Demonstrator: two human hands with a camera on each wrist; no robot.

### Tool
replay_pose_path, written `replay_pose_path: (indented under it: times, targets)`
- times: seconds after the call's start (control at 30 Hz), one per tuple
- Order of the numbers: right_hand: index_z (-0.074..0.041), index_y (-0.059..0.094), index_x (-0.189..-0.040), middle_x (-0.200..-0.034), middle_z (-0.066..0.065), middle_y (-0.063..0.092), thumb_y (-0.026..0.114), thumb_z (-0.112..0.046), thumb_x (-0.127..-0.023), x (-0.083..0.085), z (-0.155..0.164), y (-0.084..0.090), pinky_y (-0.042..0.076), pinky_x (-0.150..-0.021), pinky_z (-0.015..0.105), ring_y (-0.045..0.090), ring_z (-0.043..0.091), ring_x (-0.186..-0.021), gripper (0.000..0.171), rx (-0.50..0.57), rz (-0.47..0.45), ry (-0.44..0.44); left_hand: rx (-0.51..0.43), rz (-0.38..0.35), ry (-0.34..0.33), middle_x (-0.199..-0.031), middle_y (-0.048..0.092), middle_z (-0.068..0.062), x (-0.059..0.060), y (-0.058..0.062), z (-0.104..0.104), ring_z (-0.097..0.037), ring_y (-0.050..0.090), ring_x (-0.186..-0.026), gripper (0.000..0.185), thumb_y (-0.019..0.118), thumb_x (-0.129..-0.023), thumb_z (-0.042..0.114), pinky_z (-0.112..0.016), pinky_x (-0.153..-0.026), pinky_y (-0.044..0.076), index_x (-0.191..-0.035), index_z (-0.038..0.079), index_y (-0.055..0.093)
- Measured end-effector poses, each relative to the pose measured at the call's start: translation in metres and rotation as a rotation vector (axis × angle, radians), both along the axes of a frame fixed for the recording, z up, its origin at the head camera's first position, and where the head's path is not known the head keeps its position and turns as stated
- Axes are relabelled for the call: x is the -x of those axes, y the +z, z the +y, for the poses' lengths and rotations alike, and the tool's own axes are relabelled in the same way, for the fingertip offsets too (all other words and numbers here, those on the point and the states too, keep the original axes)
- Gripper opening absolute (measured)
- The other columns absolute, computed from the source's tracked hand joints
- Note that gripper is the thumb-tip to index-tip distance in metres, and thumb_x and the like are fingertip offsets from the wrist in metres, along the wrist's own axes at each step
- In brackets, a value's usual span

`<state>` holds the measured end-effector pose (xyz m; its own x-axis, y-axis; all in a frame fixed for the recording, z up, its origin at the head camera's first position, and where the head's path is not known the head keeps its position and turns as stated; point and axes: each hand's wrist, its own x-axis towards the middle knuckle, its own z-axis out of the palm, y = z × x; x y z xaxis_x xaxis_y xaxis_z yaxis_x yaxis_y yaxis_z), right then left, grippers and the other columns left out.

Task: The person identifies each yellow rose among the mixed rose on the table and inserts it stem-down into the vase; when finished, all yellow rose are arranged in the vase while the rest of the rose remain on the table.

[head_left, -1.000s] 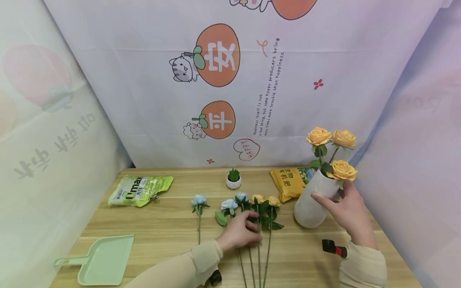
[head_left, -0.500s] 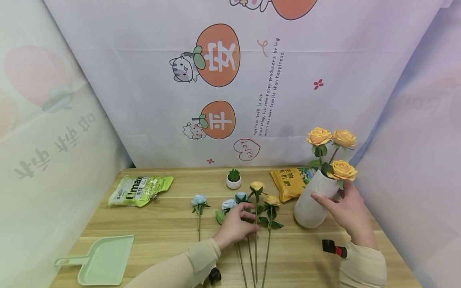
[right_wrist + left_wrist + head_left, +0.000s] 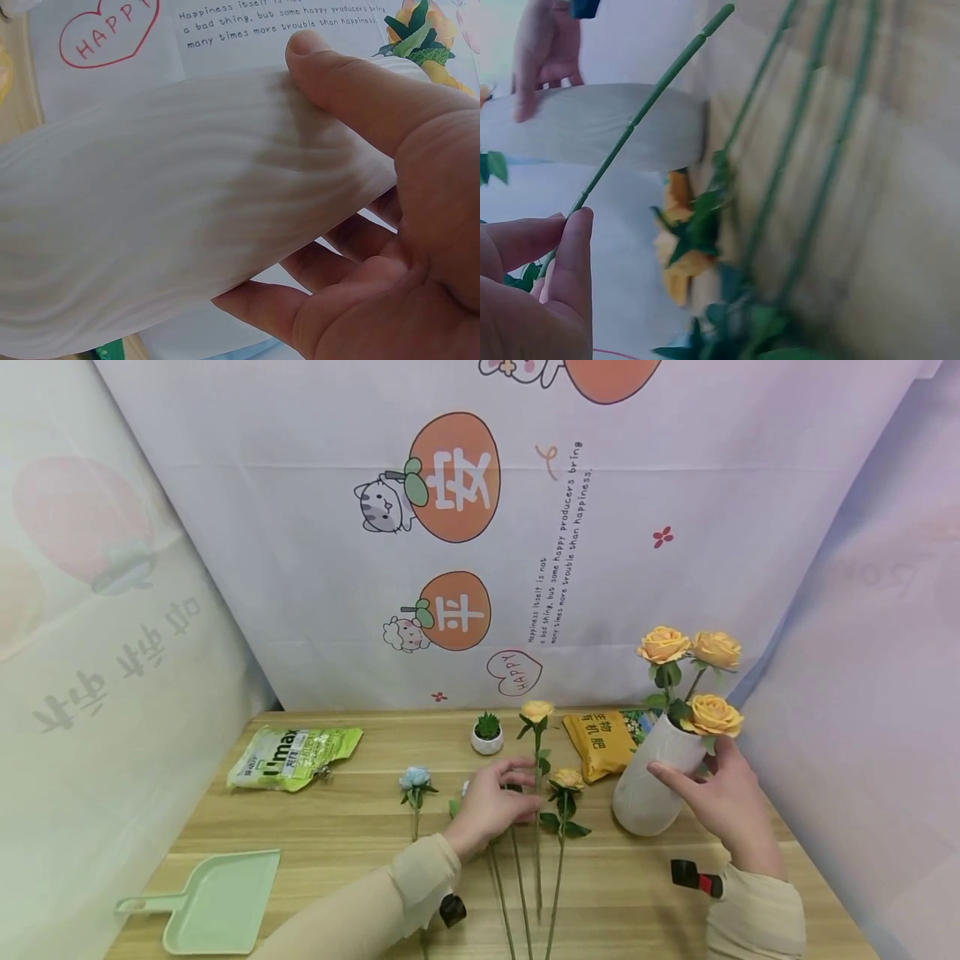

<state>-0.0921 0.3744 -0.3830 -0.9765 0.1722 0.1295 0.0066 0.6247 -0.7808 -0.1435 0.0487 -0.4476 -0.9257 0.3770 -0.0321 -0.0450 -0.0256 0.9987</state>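
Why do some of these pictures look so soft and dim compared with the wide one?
Head view: evenly lit, sharp, edges bowed by the wide lens. Left wrist view: dim and bluish, loose stems smeared, while the held stem stays crisper. Right wrist view: the white vase fills the frame, close and slightly soft.

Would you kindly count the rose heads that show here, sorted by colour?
Orange roses: 5 (3 in the vase, 1 in the left hand, 1 on the table)
Blue roses: 1
Total: 6 heads showing; the left hand covers the tops of 2 more stems.
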Motion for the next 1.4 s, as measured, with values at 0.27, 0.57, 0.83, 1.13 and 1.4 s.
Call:
replay_pose_path:
  times: [0.27, 0.57, 0.83, 1.13, 1.4]
  targets:
    - [-0.006, 0.009, -0.173, -0.167, 0.038, 0.027, 0.082, -0.05, -0.096, 0.0, 0.0, 0.0, 0.051, -0.103, 0.068, 0.042, 0.066, -0.141, 0.114, 0.0, 0.008, 0.002, -0.103, 0.102, 0.03, -0.125, 0.072, -0.013, 0.017, 0.051, 0.013, -0.029, 0.078, -0.097, 0.055, 0.082, -0.091, -0.007, -0.043, -0.082, 0.067, -0.141, 0.011, 0.067]
    - [-0.003, 0.013, -0.171, -0.164, 0.039, 0.032, 0.082, -0.051, -0.095, 0.0, 0.0, 0.0, 0.052, -0.102, 0.068, 0.045, 0.064, -0.14, 0.113, -0.003, 0.007, 0.0, -0.224, 0.25, 0.026, -0.122, 0.075, -0.011, 0.022, 0.122, 0.035, -0.03, 0.078, -0.098, 0.052, 0.081, -0.093, -0.006, -0.045, -0.083, 0.067, -0.138, 0.019, 0.071]
    - [-0.002, 0.016, -0.17, -0.163, 0.037, 0.034, 0.083, -0.049, -0.095, 0.0, 0.001, -0.001, 0.052, -0.102, 0.07, 0.045, 0.064, -0.14, 0.111, 0.007, 0.031, 0.014, -0.26, 0.308, 0.021, -0.12, 0.076, -0.009, 0.024, 0.15, 0.05, -0.024, 0.077, -0.095, 0.049, 0.081, -0.094, -0.005, -0.045, -0.082, 0.067, -0.137, 0.016, 0.072]
    - [-0.005, 0.014, -0.171, -0.165, 0.035, 0.033, 0.083, -0.048, -0.096, 0.0, 0.002, -0.003, 0.052, -0.103, 0.07, 0.045, 0.063, -0.141, 0.111, 0.01, 0.03, 0.016, -0.26, 0.389, 0.036, -0.118, 0.077, -0.007, 0.029, 0.166, 0.067, -0.019, 0.078, -0.093, 0.045, 0.082, -0.094, -0.002, -0.039, -0.079, 0.068, -0.136, 0.01, 0.073]
    - [-0.005, 0.014, -0.171, -0.166, 0.033, 0.032, 0.083, -0.048, -0.095, 0.001, 0.002, -0.004, 0.052, -0.103, 0.069, 0.044, 0.062, -0.142, 0.112, 0.017, 0.029, 0.013, -0.349, 0.497, 0.055, -0.117, 0.078, -0.007, 0.035, 0.182, 0.09, -0.016, 0.078, -0.092, 0.039, 0.081, -0.095, -0.001, -0.036, -0.079, 0.067, -0.133, 0.008, 0.074]
